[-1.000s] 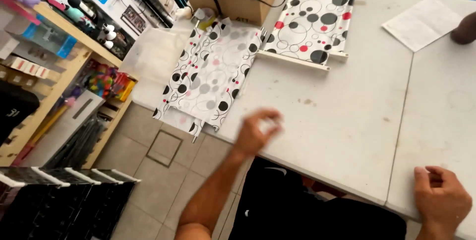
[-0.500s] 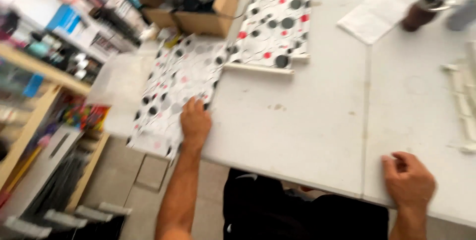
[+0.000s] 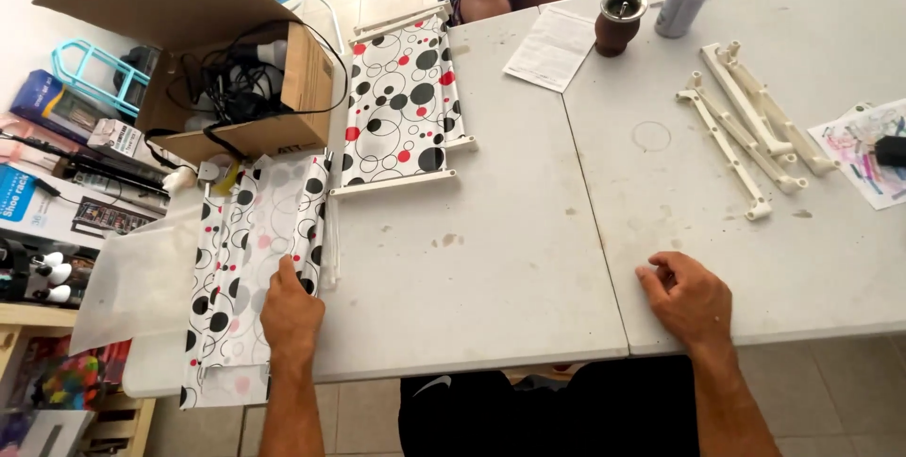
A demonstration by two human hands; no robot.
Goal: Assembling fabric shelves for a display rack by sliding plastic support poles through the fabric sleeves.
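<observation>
— Firstly, item held: where does the left hand (image 3: pixel 291 311) sit?
— Flat on the folded spotted fabric sheet (image 3: pixel 247 268) at the near left end of the white table (image 3: pixel 491 259), fingers pressing its right edge, not clenched.
— Right hand (image 3: pixel 687 296)?
— Resting on the table near the front edge, fingers loosely curled, grasping nothing.
— Adjacent stock?
— A second spotted fabric panel (image 3: pixel 401 108) on white rods farther back; cardboard box (image 3: pixel 231 70) of cables beside it; white plastic frame pieces (image 3: pixel 750 126) far right.
</observation>
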